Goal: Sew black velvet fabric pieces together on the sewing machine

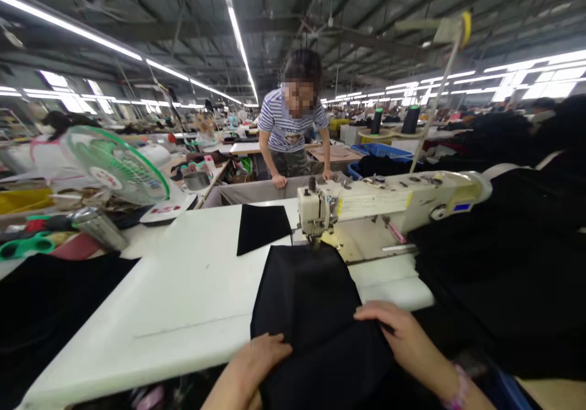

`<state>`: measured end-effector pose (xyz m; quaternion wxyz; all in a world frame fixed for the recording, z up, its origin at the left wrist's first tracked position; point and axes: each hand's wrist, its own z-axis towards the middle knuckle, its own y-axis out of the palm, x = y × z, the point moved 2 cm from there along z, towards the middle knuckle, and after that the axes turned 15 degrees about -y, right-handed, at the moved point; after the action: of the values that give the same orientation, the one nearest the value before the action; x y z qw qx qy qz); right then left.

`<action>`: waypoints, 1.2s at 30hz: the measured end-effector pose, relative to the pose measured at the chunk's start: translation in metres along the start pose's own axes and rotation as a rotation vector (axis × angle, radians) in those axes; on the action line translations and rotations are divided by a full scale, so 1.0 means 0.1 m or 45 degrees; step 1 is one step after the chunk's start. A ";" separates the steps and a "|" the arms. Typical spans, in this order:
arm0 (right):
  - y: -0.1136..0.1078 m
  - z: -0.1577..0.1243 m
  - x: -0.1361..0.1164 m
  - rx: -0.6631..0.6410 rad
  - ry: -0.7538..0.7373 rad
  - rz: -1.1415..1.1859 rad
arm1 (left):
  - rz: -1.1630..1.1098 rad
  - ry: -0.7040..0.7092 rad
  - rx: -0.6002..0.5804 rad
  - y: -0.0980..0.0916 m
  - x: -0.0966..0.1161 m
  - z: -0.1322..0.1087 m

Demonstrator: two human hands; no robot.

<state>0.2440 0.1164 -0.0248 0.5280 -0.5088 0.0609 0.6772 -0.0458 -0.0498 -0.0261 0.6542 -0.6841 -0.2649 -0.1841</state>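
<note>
A large black fabric piece [315,312] runs from the sewing machine's needle area [315,239] over the front edge of the white table. At its left edge, my left hand [260,361] is closed on the cloth, some of its fingers hidden. My right hand [398,330] grips the right edge, fingertips on top. The cloth's far end lies at the presser foot. A smaller black fabric piece [263,228] lies flat on the table, left of the machine head.
The sewing machine [375,199] spans the right side of the white table [183,288]. Black fabric is heaped at right [508,276] and left [50,306]. A green fan [116,166], a metal can [98,227] and green-handled scissors [27,245] sit at left. A person [293,123] leans in opposite.
</note>
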 end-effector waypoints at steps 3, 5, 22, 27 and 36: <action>-0.09 -0.07 -0.14 -0.133 -0.028 -0.041 | -0.143 -0.122 0.058 -0.09 0.03 -0.10; -0.10 -0.11 -0.20 -0.218 0.008 -0.026 | -0.197 -0.232 0.032 -0.18 0.10 -0.09; 0.75 1.35 0.41 0.105 0.125 -0.429 | 0.355 -0.671 0.402 -0.79 -0.25 1.42; 0.82 1.30 0.47 0.168 0.102 -0.345 | 0.166 -0.589 0.292 -0.73 -0.34 1.50; 0.48 0.83 0.26 0.302 0.329 0.268 | -1.014 -0.591 0.009 -0.60 0.05 1.01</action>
<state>0.1563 0.1644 -0.0270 0.4984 -0.5166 0.2604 0.6457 -0.0874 0.0509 0.0169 0.4582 -0.5498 -0.6473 -0.2624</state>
